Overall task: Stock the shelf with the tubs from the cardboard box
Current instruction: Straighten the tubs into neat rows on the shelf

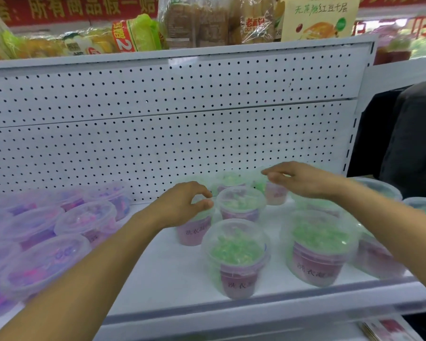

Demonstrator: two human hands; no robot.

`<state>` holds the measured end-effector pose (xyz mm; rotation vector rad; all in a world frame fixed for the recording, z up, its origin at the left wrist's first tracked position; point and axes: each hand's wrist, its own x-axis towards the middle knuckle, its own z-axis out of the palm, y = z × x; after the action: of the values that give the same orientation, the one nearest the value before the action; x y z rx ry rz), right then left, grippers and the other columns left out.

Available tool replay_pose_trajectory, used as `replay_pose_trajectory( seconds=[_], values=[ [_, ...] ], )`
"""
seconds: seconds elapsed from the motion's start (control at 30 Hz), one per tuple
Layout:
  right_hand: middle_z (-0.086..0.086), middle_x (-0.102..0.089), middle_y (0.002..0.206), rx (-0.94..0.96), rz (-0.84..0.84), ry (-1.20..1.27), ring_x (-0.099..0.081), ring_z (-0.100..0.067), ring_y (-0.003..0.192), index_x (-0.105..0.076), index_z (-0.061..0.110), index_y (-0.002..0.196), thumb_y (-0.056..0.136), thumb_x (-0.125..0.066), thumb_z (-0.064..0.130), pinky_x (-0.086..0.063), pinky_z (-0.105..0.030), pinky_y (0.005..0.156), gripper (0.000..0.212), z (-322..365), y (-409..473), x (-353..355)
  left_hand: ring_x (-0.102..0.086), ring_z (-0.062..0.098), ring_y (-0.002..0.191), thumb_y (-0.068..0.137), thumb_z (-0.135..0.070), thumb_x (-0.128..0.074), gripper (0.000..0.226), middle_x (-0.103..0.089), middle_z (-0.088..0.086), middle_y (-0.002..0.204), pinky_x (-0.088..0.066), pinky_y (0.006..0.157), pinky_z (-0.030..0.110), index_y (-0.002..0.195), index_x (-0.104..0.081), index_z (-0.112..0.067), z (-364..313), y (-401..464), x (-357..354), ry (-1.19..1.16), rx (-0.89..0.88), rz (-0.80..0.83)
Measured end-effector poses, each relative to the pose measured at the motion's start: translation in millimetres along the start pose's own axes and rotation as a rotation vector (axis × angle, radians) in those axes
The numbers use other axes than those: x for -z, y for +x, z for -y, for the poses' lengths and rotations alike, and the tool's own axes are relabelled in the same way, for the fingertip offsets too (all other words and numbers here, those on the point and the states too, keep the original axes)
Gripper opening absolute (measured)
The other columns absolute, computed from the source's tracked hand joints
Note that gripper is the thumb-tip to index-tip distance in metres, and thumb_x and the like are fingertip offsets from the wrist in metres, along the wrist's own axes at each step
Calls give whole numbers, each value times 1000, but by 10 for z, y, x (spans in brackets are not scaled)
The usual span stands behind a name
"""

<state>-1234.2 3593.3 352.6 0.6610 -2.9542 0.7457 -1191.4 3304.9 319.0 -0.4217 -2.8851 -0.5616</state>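
Note:
Several clear lidded tubs with green contents and pink labels stand on the white shelf (172,271). My left hand (182,205) curls over the lid of one tub (194,232) near the shelf's middle, thumb and fingers round its rim. My right hand (303,180) hovers with loosely bent fingers just above a tub (276,194) at the back; it holds nothing. Between the two hands is another tub (241,203). Two more stand at the front, a tub (236,257) in the centre and a larger-looking one (317,247) to its right. The cardboard box is out of view.
Low clear tubs with purple contents (47,257) fill the shelf's left side. A white perforated back panel (172,124) rises behind. Packaged bread (217,20) sits on the shelf above. A dark object (413,143) stands at the right, beside more tubs (379,188).

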Motion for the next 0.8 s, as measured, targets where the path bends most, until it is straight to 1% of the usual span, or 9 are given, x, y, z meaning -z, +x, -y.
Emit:
replay_pose_trajectory(
  seconds=[0.07,0.13,0.2,0.27,0.37,0.43,0.6,0.73,0.8],
  values=[
    [8,-44,145,-109,-32,-89,-44,-16,130,-53,33,132,97,-45,43,-33,-33,108,38,-194,-88,234,-47,9,123,93,-46,-52,30,-53,-13,132,-39,103,34,120,-59,-34,-104,115,-68,-1,-52,30],
    [1,-50,140,-246,1,-200,-49,-24,126,-59,24,128,96,-47,38,-37,-37,107,37,-414,-169,399,-47,8,123,93,-46,-52,30,-53,-14,133,-39,103,34,119,-60,-36,-194,227,-138,-5,-80,75],
    [-10,-64,124,-353,55,-267,-58,-33,113,-65,9,109,90,-48,38,-45,-42,100,39,-576,-215,441,-50,10,120,92,-47,-53,30,-55,-13,132,-41,102,34,118,-61,-35,-269,311,-205,7,-82,127],
    [-14,-67,111,-382,115,-301,-63,-33,100,-64,5,97,85,-50,40,-48,-40,92,40,-659,-251,385,-55,12,112,91,-46,-56,30,-57,-11,128,-43,98,34,115,-64,-32,-321,355,-250,-1,-61,152],
    [3,-58,134,-354,153,-312,-54,-21,121,-65,17,122,89,-56,40,-39,-33,105,41,-589,-306,323,-58,10,102,88,-47,-59,30,-58,-13,123,-45,94,32,112,-67,-30,-343,378,-261,-25,-46,144],
    [10,-52,139,-317,163,-306,-49,-15,126,-60,25,129,90,-58,41,-34,-28,105,43,-505,-311,310,-58,9,100,87,-48,-61,30,-59,-14,122,-45,93,31,111,-68,-31,-344,385,-254,-31,-48,144],
    [9,-49,143,-219,198,-291,-48,-14,128,-57,30,132,86,-61,49,-34,-30,106,50,-397,-183,199,-55,4,85,87,-47,-61,28,-58,-14,118,-42,83,25,108,-68,-30,-392,383,-254,-26,-43,141],
    [4,-48,144,-199,170,-292,-49,-18,127,-53,23,136,91,-55,47,-36,-31,104,51,-374,-91,66,-53,8,95,87,-48,-60,29,-58,-12,123,-41,87,25,109,-68,-30,-386,372,-268,-37,-40,132],
    [0,-53,139,-201,163,-285,-52,-21,122,-56,21,132,93,-50,47,-40,-36,104,48,-397,-64,22,-52,7,95,88,-47,-59,29,-58,-12,123,-41,87,25,110,-67,-29,-387,373,-281,-34,-39,125]
  ],
)
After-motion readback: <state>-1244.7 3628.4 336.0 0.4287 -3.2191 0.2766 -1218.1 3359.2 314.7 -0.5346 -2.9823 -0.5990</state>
